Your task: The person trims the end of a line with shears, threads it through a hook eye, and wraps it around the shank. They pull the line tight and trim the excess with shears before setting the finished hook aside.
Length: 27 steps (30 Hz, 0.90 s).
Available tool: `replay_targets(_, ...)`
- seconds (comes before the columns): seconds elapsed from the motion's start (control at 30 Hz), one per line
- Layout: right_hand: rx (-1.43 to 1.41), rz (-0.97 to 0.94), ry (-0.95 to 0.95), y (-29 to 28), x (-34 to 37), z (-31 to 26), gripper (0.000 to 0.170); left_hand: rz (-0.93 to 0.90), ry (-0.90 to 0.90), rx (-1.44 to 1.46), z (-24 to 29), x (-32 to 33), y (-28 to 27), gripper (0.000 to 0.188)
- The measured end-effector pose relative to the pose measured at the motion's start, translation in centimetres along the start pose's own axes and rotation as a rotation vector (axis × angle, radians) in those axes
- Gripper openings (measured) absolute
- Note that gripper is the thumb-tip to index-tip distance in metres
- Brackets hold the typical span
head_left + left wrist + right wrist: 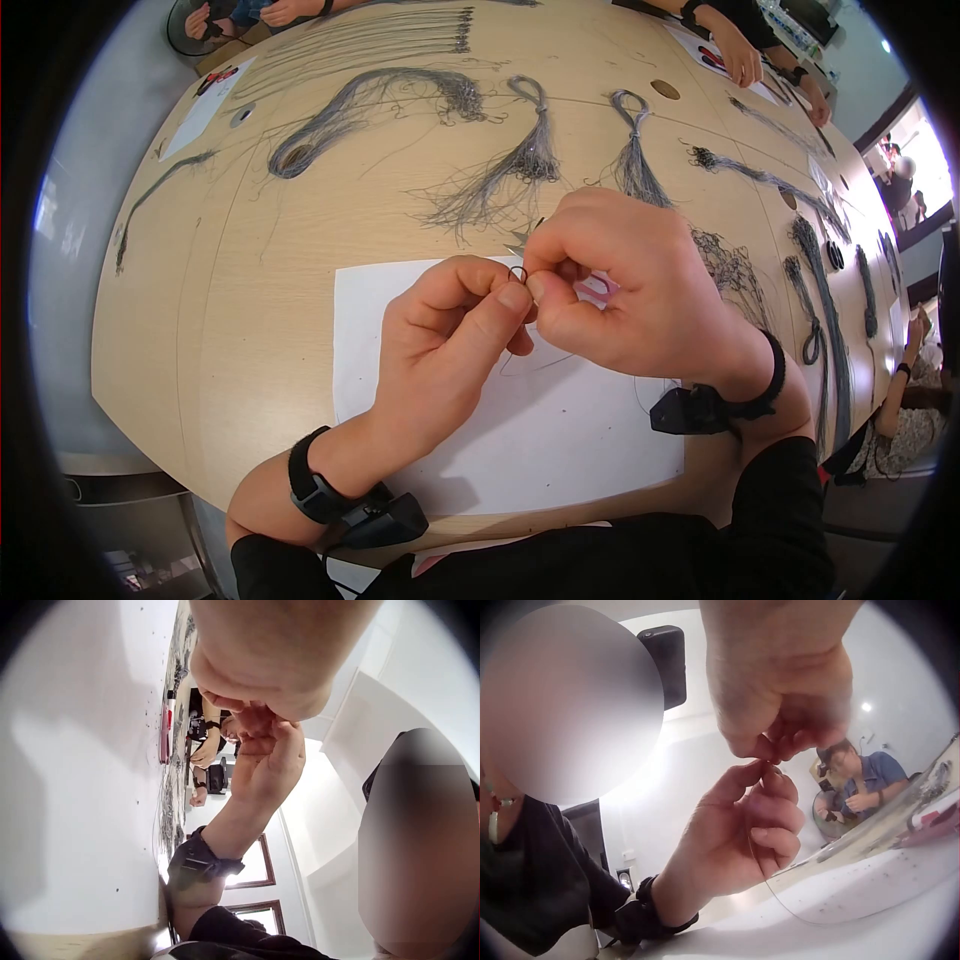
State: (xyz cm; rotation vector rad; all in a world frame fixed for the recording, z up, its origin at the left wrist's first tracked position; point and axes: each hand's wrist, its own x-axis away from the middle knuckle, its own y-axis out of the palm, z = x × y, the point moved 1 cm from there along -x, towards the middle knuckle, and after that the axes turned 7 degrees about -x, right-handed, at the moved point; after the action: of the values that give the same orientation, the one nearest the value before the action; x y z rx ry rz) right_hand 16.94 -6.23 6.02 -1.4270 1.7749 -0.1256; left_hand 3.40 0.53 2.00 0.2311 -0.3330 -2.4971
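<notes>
Both hands meet over a white sheet of paper, fingertips close together. My left hand pinches a small dark curved hook between thumb and forefinger, its bend showing above the thumb. With thumb and forefinger, my right hand pinches right beside the hook, the other fingers curled in; what lies inside that pinch is mostly hidden. A thin clear fishing line hangs from the fingers and loops down over the paper. Behind the right hand, a pink item partly shows on the paper.
Tied bundles of fishing line lie across the wooden table, with a looped bundle beside them. A dark tangle lies right of the right hand. Other people's hands work at the far edge.
</notes>
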Motion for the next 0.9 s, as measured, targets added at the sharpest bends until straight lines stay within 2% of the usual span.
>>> replay_targets(0.1, 0.083, -0.014, -0.048, 0.1, 0.0, -0.1, 0.009, -0.008, 0.002, -0.009, 0.1, 0.0, 0.1, 0.007)
replay_targets(0.17, 0.178, 0.018, -0.173, 0.3, 0.0, 0.1, 0.013, -0.014, 0.002, -0.008, 0.2, 0.1, 0.2, 0.007)
replay_targets(0.4, 0.219, 0.077, -0.308, 0.2, -0.2, 0.0, 0.014, -0.012, 0.004, -0.025, 0.4, 0.0, 0.1, 0.008)
replay_targets(0.47, 0.124, -0.009, -0.149, -0.3, -0.2, -0.3, 0.011, -0.005, 0.010, -0.034, 0.5, 0.1, 0.2, 0.008)
replay_targets(0.5, 0.123, -0.011, -0.150, -0.5, -0.1, -0.3, 0.011, 0.014, 0.018, -0.011, 0.4, 0.1, 0.3, 0.008)
replay_targets(0.57, -0.058, 0.027, 0.061, -0.7, 0.0, -0.2, 0.006, 0.034, 0.025, 0.011, 0.4, 0.1, 0.2, 0.008)
replay_targets(0.6, -0.058, 0.027, 0.061, -0.7, -0.1, -0.4, 0.006, 0.034, 0.024, 0.004, 0.3, 0.0, 0.1, 0.008)
replay_targets(0.67, -0.248, -0.003, 0.218, -0.5, -0.1, -0.6, 0.007, 0.031, 0.021, -0.005, 0.2, 0.1, 0.0, 0.008)
replay_targets(0.8, -0.238, -0.054, 0.269, -0.4, 0.0, -0.4, 0.009, 0.006, -0.017, -0.023, 0.0, 0.1, 0.0, 0.009)
replay_targets(0.9, -0.197, -0.023, 0.192, -0.2, 0.0, -0.2, 0.009, 0.011, -0.022, -0.026, -0.2, -0.3, -0.1, 0.011)
